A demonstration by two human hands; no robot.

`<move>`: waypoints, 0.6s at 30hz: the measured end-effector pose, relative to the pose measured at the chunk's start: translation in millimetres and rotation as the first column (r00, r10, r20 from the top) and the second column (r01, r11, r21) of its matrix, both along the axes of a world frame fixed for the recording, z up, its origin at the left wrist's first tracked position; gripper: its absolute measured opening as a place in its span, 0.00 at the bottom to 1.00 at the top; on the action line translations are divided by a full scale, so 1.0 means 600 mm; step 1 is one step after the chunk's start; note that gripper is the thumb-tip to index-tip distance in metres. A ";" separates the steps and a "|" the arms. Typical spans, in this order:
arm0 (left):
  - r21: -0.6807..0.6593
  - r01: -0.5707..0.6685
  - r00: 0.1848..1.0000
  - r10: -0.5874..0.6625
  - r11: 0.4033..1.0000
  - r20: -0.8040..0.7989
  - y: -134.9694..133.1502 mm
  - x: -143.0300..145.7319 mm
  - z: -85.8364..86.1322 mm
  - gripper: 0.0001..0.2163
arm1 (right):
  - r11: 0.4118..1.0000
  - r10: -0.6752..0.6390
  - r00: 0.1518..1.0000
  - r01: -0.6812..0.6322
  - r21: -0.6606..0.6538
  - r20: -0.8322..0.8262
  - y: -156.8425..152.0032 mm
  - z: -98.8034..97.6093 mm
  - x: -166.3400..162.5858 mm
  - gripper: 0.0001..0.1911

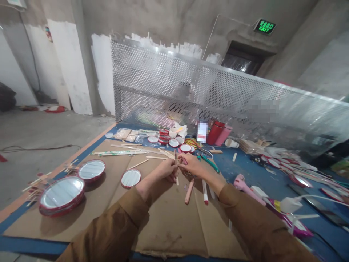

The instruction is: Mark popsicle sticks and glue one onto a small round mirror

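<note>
While working over the cardboard sheet [163,225], hold both forearms low and clear of the pink cylinder [189,191] and the red-and-white marker [205,192] lying just on the near side of the wrists. Hold the left hand [167,170] and right hand [192,165] together as shown, fingertips clamped on the thin wooden stick [177,177], upright just above the cardboard, with a grip firm yet light enough not to snap it. Cannot tell what the small red bit at the right fingers is. Steer clear of the red-rimmed round mirror [131,178] to the left, the green-handled pliers [211,163] just beyond, and, at the far edge of the blue worktop [231,169], the perforated metal screen [218,98].
</note>
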State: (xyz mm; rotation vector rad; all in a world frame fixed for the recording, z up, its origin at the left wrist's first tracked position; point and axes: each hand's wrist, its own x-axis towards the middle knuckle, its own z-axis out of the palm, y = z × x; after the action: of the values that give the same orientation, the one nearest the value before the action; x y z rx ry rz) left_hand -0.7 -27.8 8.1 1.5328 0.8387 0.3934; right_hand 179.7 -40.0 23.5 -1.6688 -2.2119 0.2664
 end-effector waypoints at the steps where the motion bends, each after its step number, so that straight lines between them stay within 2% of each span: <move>1: -0.009 0.005 1.000 -0.005 1.000 -0.004 0.001 0.001 -0.002 0.08 | 1.000 0.002 1.000 -0.002 -0.008 -0.005 0.008 -0.004 -0.005 0.09; 7: -0.037 -0.016 1.000 0.016 0.999 -0.013 0.004 0.005 -0.002 0.04 | 0.999 -0.036 0.988 0.029 -0.045 -0.148 0.028 -0.017 -0.006 0.11; 13: -0.003 -0.009 0.998 0.009 1.000 -0.057 0.000 0.005 0.007 0.09 | 0.989 -0.147 0.924 0.137 -0.052 -0.354 0.029 -0.021 0.020 0.15; 18: 0.002 -0.021 0.999 0.021 1.000 -0.045 0.002 0.006 0.004 0.06 | 0.985 -0.171 0.907 0.171 -0.034 -0.385 0.059 -0.024 0.002 0.16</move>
State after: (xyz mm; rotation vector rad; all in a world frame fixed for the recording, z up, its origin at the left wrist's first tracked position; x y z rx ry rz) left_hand 2.9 -26.5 10.3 1.5399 0.8898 0.3760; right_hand 181.1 -4.5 8.9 -1.6320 -1.7650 0.5021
